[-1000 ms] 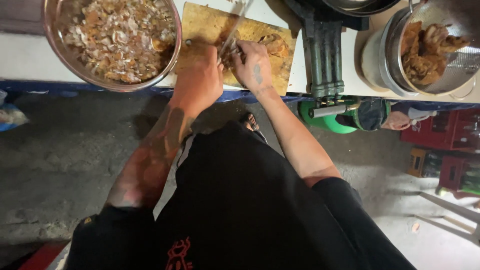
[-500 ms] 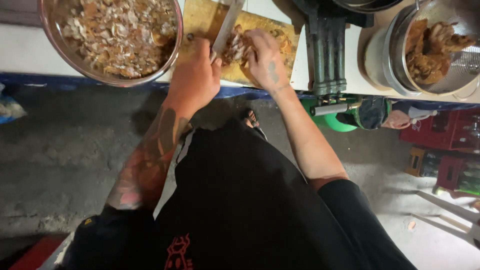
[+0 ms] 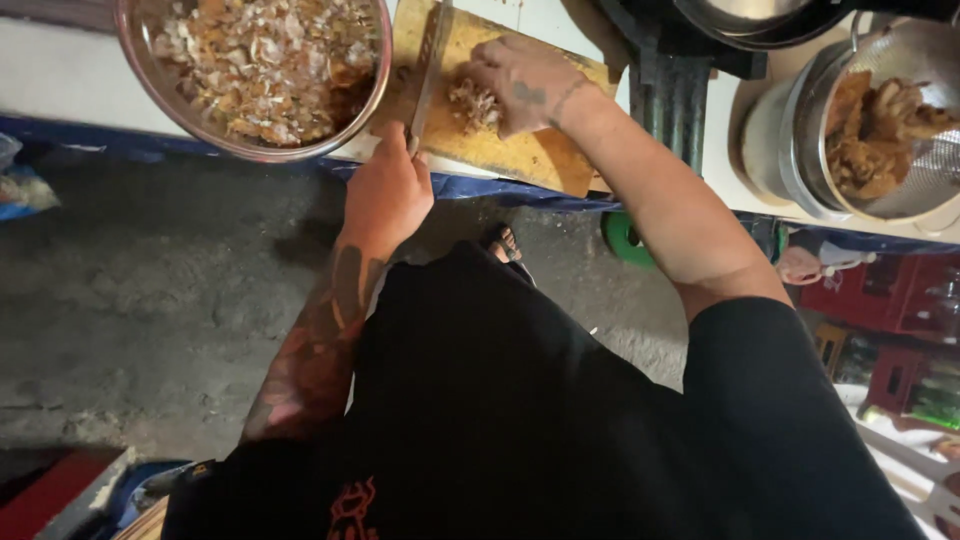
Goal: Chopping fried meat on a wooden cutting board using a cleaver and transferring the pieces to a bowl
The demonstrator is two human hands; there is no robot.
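My left hand [image 3: 388,195] is closed on the handle of a cleaver [image 3: 430,62]. Its blade stands along the left side of a wooden cutting board [image 3: 545,160]. My right hand [image 3: 525,85] rests on the board with its fingers curled over a small pile of chopped meat [image 3: 470,105], just right of the blade. Both forearms reach out from my black shirt to the table edge.
A metal bowl [image 3: 250,152] heaped with chopped meat pieces sits left of the board. At the right, a metal strainer [image 3: 935,175] holds fried brown pieces. A black stove frame [image 3: 668,85] stands between them. Red crates [image 3: 900,330] and a green object [image 3: 625,235] lie on the concrete floor.
My left hand has drawn back toward the near edge of the board with the cleaver. The right hand has shifted right along the board, still on the meat.
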